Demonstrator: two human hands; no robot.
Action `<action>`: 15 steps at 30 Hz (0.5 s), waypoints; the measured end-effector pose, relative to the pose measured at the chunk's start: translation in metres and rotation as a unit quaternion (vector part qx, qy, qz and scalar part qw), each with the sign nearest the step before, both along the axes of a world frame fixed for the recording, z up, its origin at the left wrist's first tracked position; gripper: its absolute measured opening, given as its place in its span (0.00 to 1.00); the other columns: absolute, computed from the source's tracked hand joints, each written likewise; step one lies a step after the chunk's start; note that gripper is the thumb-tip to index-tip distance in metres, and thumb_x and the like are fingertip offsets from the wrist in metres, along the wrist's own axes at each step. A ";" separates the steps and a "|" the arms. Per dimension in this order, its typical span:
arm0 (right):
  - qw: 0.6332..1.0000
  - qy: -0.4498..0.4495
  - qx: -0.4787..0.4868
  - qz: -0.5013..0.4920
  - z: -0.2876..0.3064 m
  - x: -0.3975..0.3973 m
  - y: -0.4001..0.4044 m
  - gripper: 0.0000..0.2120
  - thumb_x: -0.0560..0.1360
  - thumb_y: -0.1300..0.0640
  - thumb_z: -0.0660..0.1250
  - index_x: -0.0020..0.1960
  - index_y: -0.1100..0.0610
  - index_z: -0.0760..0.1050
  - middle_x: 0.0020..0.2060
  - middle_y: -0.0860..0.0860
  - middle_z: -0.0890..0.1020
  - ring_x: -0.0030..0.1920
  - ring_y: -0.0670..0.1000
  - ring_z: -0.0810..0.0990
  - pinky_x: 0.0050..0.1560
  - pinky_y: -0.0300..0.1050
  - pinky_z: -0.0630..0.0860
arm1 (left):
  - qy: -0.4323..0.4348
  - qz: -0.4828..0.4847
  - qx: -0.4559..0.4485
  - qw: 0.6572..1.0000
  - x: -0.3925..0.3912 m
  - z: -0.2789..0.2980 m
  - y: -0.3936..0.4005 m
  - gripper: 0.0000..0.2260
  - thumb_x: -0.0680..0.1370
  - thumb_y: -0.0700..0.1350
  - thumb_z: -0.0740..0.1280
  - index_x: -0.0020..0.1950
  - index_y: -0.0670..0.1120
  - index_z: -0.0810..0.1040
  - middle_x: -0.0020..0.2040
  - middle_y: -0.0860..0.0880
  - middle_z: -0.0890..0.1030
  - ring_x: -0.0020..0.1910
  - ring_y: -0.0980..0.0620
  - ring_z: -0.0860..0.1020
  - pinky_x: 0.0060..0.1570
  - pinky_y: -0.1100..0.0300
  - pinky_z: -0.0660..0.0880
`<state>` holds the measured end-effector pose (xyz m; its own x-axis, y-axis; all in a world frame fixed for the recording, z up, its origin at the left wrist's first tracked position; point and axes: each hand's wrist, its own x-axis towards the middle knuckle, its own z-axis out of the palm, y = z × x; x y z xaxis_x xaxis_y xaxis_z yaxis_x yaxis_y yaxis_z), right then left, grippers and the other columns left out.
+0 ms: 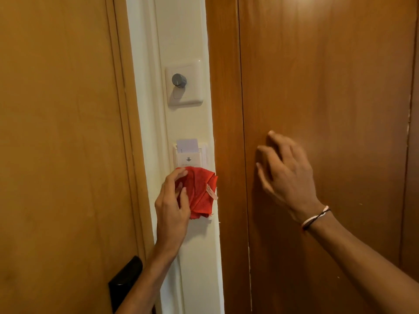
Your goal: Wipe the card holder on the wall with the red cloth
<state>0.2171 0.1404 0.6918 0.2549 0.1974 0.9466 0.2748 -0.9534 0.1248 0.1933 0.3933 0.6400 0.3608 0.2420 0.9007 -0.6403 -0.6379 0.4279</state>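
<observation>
A white card holder point(189, 158) with a down arrow is fixed on the cream wall strip, and a white key card point(187, 145) sticks up out of its slot. My left hand point(172, 207) presses a crumpled red cloth point(199, 191) against the wall just under the holder, covering the holder's lower edge. A pale label hangs from the cloth's right side. My right hand point(286, 173) rests with spread fingers on the wooden panel to the right, holding nothing.
Above the holder sits a white switch plate with a grey round knob point(179, 80). A wooden door point(61, 155) with a black handle plate point(125, 282) is on the left. Brown wooden panelling point(328, 75) fills the right.
</observation>
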 end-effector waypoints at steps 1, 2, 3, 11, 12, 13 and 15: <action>0.999 0.035 0.001 0.037 -0.003 -0.007 0.012 0.19 0.79 0.48 0.66 0.65 0.57 0.78 0.69 0.59 0.77 0.68 0.58 0.76 0.66 0.58 0.78 | 0.002 -0.004 -0.018 1.000 0.000 0.003 0.003 0.19 0.78 0.36 0.68 0.68 0.44 0.72 0.64 0.48 0.76 0.62 0.52 0.77 0.59 0.51 0.80; 0.993 0.084 0.012 0.082 -0.007 -0.013 0.025 0.18 0.79 0.47 0.65 0.64 0.55 0.78 0.65 0.56 0.78 0.63 0.54 0.77 0.62 0.53 0.79 | 0.008 -0.001 -0.039 0.999 0.001 0.006 0.005 0.20 0.76 0.36 0.71 0.66 0.43 0.73 0.62 0.45 0.76 0.60 0.52 0.77 0.56 0.51 0.82; 0.981 0.144 0.040 0.127 -0.011 -0.019 0.039 0.19 0.80 0.44 0.64 0.65 0.54 0.77 0.62 0.52 0.79 0.61 0.51 0.77 0.60 0.48 0.79 | 0.016 0.011 -0.060 0.998 0.004 0.008 0.008 0.21 0.73 0.38 0.74 0.64 0.43 0.73 0.60 0.44 0.76 0.58 0.52 0.77 0.51 0.53 0.84; 0.845 0.343 0.299 0.280 -0.027 -0.017 0.115 0.21 0.74 0.39 0.72 0.55 0.54 0.79 0.45 0.50 0.84 0.46 0.50 0.85 0.50 0.49 0.86 | 0.101 0.037 -0.080 0.991 0.005 0.010 0.025 0.25 0.70 0.51 0.77 0.63 0.45 0.77 0.54 0.45 0.83 0.48 0.52 0.79 0.44 0.64 0.80; 0.832 0.348 0.323 0.287 -0.028 -0.015 0.116 0.18 0.74 0.42 0.74 0.52 0.56 0.80 0.44 0.54 0.85 0.46 0.54 0.86 0.49 0.52 0.86 | 0.110 0.022 -0.080 0.990 0.004 0.008 0.026 0.24 0.70 0.50 0.77 0.63 0.45 0.77 0.53 0.46 0.83 0.46 0.54 0.79 0.42 0.69 0.77; 0.820 0.351 0.339 0.297 -0.029 -0.014 0.115 0.15 0.75 0.45 0.74 0.49 0.57 0.80 0.43 0.56 0.85 0.46 0.56 0.86 0.49 0.53 0.86 | 0.120 0.008 -0.076 0.990 0.003 0.006 0.028 0.23 0.70 0.49 0.77 0.63 0.45 0.78 0.52 0.46 0.83 0.44 0.56 0.78 0.39 0.74 0.75; 0.802 0.351 0.359 0.323 -0.034 -0.015 0.109 0.11 0.75 0.48 0.75 0.47 0.57 0.81 0.43 0.59 0.85 0.48 0.59 0.86 0.47 0.48 0.86 | 0.143 -0.027 -0.070 0.987 -0.001 0.001 0.029 0.22 0.70 0.48 0.77 0.62 0.44 0.79 0.48 0.49 0.81 0.43 0.59 0.77 0.34 0.77 0.75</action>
